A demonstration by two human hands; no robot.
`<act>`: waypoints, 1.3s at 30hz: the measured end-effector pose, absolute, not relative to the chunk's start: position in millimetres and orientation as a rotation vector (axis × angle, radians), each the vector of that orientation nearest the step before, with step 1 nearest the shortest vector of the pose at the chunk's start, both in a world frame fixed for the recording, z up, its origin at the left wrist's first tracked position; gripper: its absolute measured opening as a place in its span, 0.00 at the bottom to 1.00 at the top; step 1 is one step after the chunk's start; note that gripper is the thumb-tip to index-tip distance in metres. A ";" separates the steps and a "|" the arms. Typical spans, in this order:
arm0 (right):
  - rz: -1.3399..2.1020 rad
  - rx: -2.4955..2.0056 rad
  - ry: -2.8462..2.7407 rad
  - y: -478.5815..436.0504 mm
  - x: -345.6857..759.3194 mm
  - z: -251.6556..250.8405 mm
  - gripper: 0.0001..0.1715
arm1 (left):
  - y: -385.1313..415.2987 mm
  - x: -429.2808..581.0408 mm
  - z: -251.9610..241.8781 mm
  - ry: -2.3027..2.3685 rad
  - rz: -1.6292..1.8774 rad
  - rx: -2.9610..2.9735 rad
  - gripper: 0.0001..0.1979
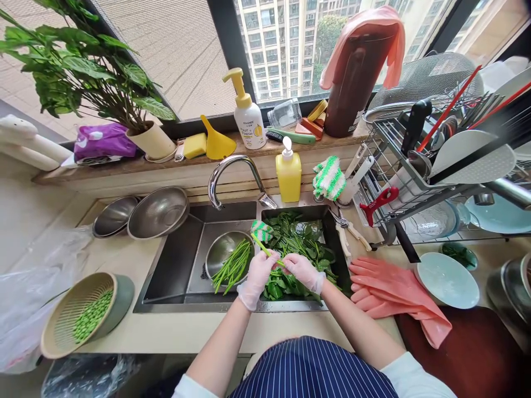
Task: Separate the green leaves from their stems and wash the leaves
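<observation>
My left hand (pixel 258 275), in a clear glove, pinches a pale green vegetable stem (pixel 261 245) whose upper end points up and left. My right hand (pixel 303 271), gloved the same way, has its fingers closed at the stem's lower end. Under both hands, dark leafy greens (pixel 312 243) fill the right sink basin. Left of my left hand, a steel bowl (pixel 215 255) in the other basin holds a bundle of bare green stems (pixel 233 266). A green and white striped cloth (pixel 262 231) lies between bowl and greens.
The faucet (pixel 232 160) arches over the left basin. A yellow soap bottle (pixel 289 174) stands behind the sink. Scissors (pixel 350 229) and pink rubber gloves (pixel 394 293) lie at right, below a dish rack (pixel 385 182). At left are a basket (pixel 52 329) of green peas and a steel bowl (pixel 160 213).
</observation>
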State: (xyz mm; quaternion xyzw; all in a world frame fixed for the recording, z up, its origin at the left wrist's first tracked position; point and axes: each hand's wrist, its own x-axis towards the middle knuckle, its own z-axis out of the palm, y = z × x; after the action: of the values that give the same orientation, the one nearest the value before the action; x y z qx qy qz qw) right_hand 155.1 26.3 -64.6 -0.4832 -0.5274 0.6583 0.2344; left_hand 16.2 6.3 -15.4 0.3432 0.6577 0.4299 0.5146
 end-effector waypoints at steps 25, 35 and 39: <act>2.107 -1.047 -1.504 19.5 175.8 -64.7 0.22 | 7.7 -9.8 -13.4 1.462 1.116 0.680 0.17; 1.983 -1.420 -0.941 24.2 149.5 -78.0 0.13 | -5.2 10.5 -37.9 1.494 1.325 0.825 0.11; 1.957 -1.474 -0.890 25.9 137.5 -85.5 0.11 | -19.8 17.0 -43.8 1.523 1.365 0.997 0.08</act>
State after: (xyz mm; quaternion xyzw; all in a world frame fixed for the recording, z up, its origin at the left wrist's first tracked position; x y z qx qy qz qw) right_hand 137.5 25.9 -85.5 -0.5455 -0.3291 0.7241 0.2643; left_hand 17.0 -19.8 -43.8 0.3976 0.6077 0.5446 0.4196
